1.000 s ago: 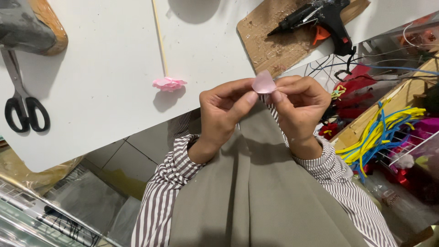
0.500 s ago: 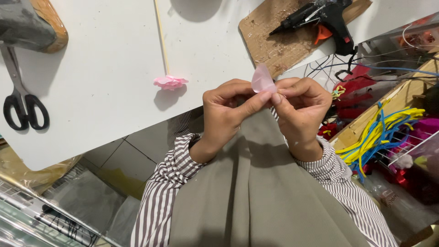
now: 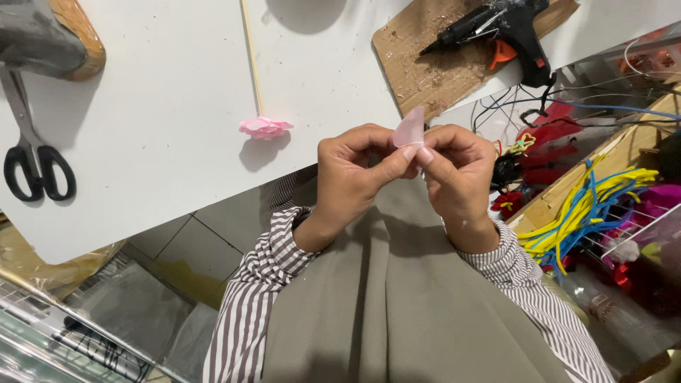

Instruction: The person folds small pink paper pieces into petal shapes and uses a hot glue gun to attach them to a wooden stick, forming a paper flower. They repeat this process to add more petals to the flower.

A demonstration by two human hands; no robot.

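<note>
Petal (image 3: 409,128), small and pink, stands pinched between both hands just off the near edge of the white table (image 3: 163,156). The left hand (image 3: 352,174) presses its thumb tip against the petal's lower edge from 8 o'clock, the other fingers curled in. The right hand (image 3: 457,174) nips the same lower edge from 4 o'clock, thumb and forefinger pressed together on it. A second ago the petal lay flatter, showing a rounded face; now it stands on edge, tilted up towards 12 o'clock, and the hands sit in much the same spot. At 9 o'clock from the petal a pink flower (image 3: 264,128) rests on the table at the end of a thin stick (image 3: 250,57). Scissors (image 3: 32,152) lie far off at 9 o'clock. A black glue gun (image 3: 496,28) lies on a board (image 3: 425,71) at 1 o'clock. Bright pipe cleaners (image 3: 589,206) fill a tray at 4 o'clock.
</note>
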